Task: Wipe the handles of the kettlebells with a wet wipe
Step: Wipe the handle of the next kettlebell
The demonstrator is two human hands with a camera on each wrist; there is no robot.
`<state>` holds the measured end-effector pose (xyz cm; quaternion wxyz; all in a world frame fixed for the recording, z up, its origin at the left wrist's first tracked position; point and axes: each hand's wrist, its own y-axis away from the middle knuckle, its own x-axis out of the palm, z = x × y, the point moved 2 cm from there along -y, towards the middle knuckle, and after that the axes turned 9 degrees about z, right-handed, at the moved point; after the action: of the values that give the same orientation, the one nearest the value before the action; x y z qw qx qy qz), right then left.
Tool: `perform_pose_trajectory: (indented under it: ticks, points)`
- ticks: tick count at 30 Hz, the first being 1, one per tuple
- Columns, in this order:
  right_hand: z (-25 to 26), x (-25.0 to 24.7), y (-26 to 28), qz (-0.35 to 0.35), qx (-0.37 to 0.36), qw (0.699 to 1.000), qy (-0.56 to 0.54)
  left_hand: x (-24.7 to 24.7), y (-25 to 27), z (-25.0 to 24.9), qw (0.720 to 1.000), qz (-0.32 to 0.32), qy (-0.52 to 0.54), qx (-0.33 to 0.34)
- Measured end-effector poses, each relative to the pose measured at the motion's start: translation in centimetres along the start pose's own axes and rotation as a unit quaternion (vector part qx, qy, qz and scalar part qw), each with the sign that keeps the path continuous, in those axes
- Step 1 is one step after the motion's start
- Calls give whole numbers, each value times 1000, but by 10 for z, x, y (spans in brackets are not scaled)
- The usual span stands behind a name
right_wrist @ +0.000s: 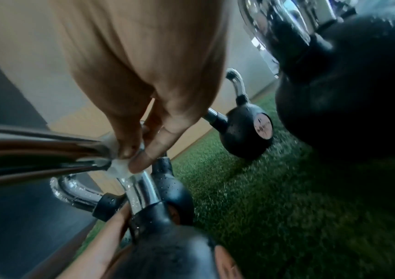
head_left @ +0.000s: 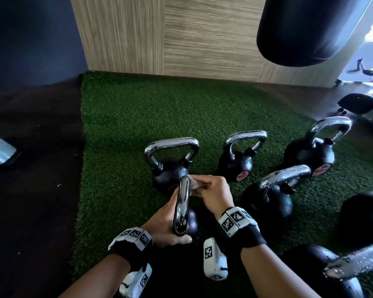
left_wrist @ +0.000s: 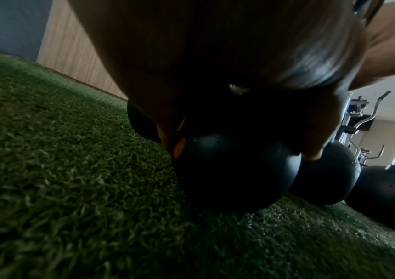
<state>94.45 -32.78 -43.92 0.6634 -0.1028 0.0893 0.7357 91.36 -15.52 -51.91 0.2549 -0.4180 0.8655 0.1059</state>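
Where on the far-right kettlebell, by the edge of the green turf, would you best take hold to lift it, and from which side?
Take the far-right kettlebell by the top bar of its chrome handle, coming from above. It stands upright on the turf, so the arched loop faces up with open space beneath the bar for fingers to curl through; the round black body offers no grip.

Glossy chrome handle (head_left: 181, 209), rough green turf (head_left: 138, 108)

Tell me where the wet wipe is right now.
In the head view, the wet wipe is pinched in the right hand against the far end of the near kettlebell's chrome handle, which the left hand steadies.
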Motion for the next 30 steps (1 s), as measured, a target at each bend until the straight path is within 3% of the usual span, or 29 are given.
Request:
perform_pose_trajectory:
  ticks: [5, 11, 15, 22, 25, 30]
  points:
    - [22, -5, 24, 36, -109, 980, 164, 3, 2, 16, 998, -5, 57, -24]
    - [46, -10, 21, 70, -123, 970, 200, -2, -4, 17, 998, -7, 50, -28]
    - [50, -10, 35, 134, -147, 959, 203, -2, -6, 20, 997, 7, 74, -31]
    - [48, -9, 32, 186, -64, 966, 169, -7, -8, 12, 994, 11, 107, -24]
    - [36, -3, 39, 224, -58, 952, 202, -5, -6, 17, 992, 7, 114, -55]
    - [22, -1, 38, 215, -57, 950, 219, -3, -5, 20, 990, 14, 115, -82]
